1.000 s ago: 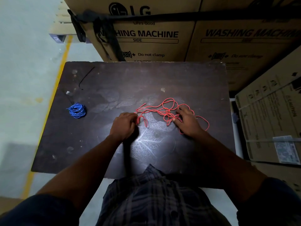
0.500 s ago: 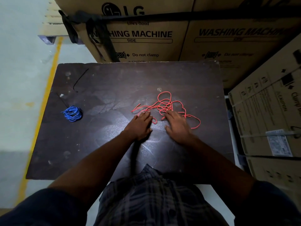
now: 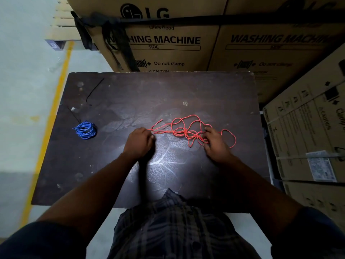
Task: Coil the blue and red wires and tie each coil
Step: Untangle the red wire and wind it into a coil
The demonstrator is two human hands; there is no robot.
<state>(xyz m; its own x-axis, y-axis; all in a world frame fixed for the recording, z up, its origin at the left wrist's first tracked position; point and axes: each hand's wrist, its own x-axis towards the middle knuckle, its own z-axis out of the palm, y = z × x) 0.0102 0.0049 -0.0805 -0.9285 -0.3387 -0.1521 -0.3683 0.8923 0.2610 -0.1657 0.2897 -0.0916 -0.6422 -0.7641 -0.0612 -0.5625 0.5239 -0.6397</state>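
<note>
Head view, left to right: blue wire (image 3: 85, 130) coiled near table (image 3: 130, 90) left edge, well apart from both hands. Left hand (image 3: 139, 142) pinched on red wire (image 3: 183, 132) end; strands running rightward to right hand (image 3: 216, 144), fingers closed among loose loops near centre.

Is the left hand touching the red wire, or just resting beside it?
Touching. The head view shows the left hand closed at the left end of the red wire, whose strands run straight into its fingers.
</note>
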